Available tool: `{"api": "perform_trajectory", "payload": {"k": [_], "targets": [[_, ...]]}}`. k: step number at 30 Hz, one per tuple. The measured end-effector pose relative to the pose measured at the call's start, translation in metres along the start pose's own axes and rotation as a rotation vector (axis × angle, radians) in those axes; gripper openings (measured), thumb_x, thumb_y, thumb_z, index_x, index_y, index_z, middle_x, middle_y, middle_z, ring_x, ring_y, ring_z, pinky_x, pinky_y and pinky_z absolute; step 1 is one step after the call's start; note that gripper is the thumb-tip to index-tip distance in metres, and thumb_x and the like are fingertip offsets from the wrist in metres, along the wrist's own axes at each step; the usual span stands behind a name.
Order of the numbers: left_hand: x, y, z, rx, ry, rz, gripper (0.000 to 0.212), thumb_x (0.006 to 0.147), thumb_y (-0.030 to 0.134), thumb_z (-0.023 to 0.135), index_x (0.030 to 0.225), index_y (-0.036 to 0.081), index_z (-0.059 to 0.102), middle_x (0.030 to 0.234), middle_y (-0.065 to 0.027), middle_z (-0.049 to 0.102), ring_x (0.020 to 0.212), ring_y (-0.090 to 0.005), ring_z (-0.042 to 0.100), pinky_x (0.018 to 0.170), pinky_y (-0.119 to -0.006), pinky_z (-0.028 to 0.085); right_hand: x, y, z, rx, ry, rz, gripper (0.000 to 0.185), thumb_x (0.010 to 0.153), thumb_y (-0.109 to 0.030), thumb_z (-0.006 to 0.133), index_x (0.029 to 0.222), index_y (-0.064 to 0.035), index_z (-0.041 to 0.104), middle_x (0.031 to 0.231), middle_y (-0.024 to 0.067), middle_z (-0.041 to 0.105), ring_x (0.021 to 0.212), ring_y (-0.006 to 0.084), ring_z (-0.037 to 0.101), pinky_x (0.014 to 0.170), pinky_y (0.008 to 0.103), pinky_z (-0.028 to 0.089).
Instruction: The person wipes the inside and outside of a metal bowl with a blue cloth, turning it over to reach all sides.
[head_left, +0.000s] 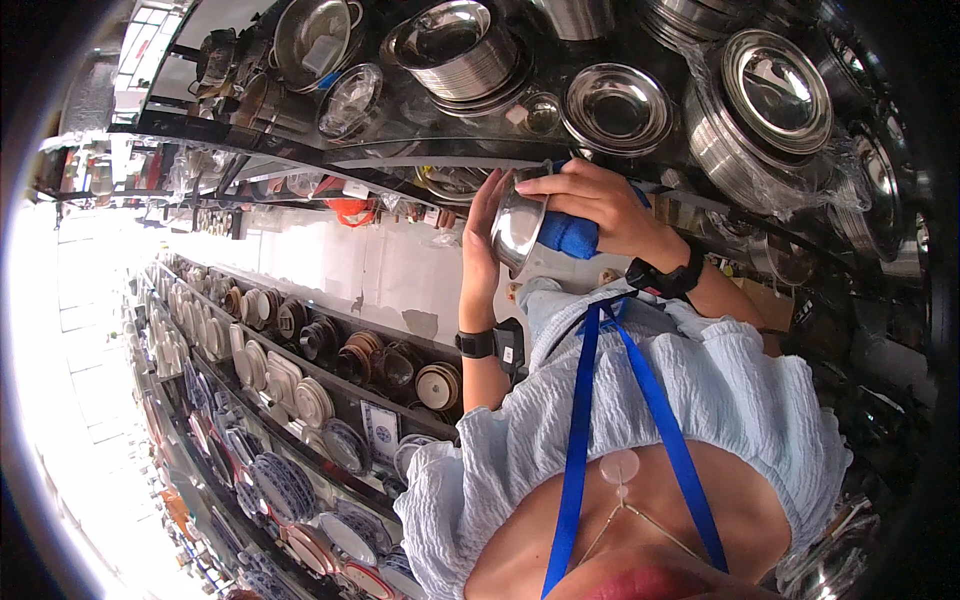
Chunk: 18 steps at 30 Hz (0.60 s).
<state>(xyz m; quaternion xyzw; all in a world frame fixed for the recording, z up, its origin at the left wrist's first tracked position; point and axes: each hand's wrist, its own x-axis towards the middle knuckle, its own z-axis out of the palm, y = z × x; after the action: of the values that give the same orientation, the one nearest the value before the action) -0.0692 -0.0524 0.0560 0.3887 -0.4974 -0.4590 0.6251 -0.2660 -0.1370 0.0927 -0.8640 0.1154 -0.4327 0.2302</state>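
Note:
A shiny stainless steel bowl (517, 225) is held on its side in front of me, below the edge of the upper shelf. My left hand (486, 214) supports it from the left, palm and fingers against its outer surface. My right hand (600, 199) grips a bundled blue cloth (571, 234) on the bowl's right side. Its fingertips reach over the bowl's rim, and the cloth is pressed close to the rim. Part of the cloth is hidden behind the fingers.
A dark shelf (420, 146) ahead bears stacked metal plates (469, 67), a wide steel dish (619, 109) and plastic-wrapped plates (776, 94). Left, tiered shelves hold ceramic plates (281, 484) and bowls. A blue lanyard (581, 450) hangs from my neck.

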Motion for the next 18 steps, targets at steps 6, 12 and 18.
{"api": "perform_trajectory", "payload": {"k": [6,12,18], "targets": [[-0.02,-0.031,-0.024,-0.158,0.273,-0.465,0.052,0.105,0.039,0.042,0.133,-0.004,0.051,0.126,-0.0114,0.061,0.116,-0.0164,0.058,0.098,-0.03,0.044,-0.001,0.003,-0.003,-0.043,0.169,-0.06,0.025,0.073,-0.016,0.076,0.092,-0.0012,0.071,0.13,-0.0004,0.064,0.082,0.018,0.056,0.069,0.0279,0.05],[-0.026,-0.032,-0.034,-0.378,0.492,-0.296,0.029,0.102,0.015,0.048,0.126,-0.001,0.053,0.12,-0.0101,0.063,0.105,-0.022,0.065,0.088,-0.037,0.056,-0.004,0.003,-0.001,-0.013,-0.079,0.071,0.017,0.074,-0.005,0.072,0.089,0.0009,0.068,0.144,0.0039,0.053,0.094,0.021,0.06,0.08,0.0297,0.052],[-0.023,-0.022,-0.043,-0.461,0.505,-0.053,0.033,0.105,0.02,0.048,0.124,-0.006,0.053,0.115,-0.0132,0.065,0.1,-0.0181,0.067,0.086,-0.032,0.056,-0.005,0.009,0.0,0.038,-0.06,0.284,0.045,0.064,-0.009,0.081,0.107,-0.0054,0.069,0.147,0.0096,0.044,0.11,0.0287,0.059,0.092,0.0378,0.054]]}}
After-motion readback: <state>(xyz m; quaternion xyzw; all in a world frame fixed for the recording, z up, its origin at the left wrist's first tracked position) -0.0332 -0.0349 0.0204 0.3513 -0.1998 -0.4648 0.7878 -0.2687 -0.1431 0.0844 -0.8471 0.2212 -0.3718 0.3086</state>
